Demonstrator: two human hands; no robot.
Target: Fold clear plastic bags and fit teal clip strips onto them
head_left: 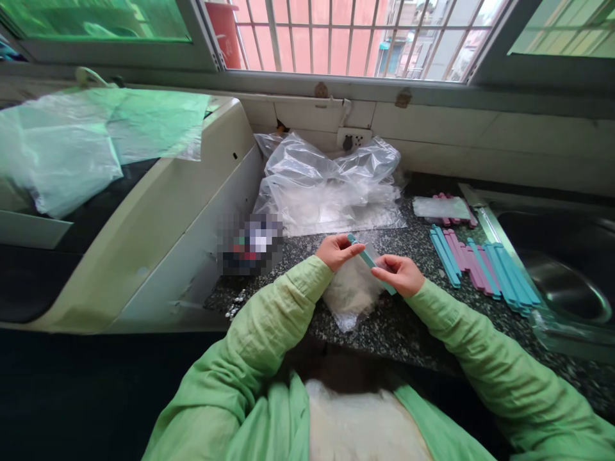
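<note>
My left hand (336, 251) pinches the upper end of a flat teal strip (368, 257) between thumb and fingers. My right hand (402, 274) is closed around the strip's lower part, together with a small translucent plastic sleeve (376, 251). Whether the strip lies inside the sleeve or against it, I cannot tell. Just below my hands, a clear plastic bag (353, 294) with a pale look rests on the speckled counter. To the right, several teal strips (512, 275) and pink strips (473, 266) lie side by side in a row.
Large clear plastic bags (331, 186) are heaped against the wall. A stack of translucent sleeves (441, 208) lies over more pink strips. A steel sink (567, 282) borders the right. On the left stands a bulky beige machine (202, 166); a blurred-out object (252, 243) sits beside it.
</note>
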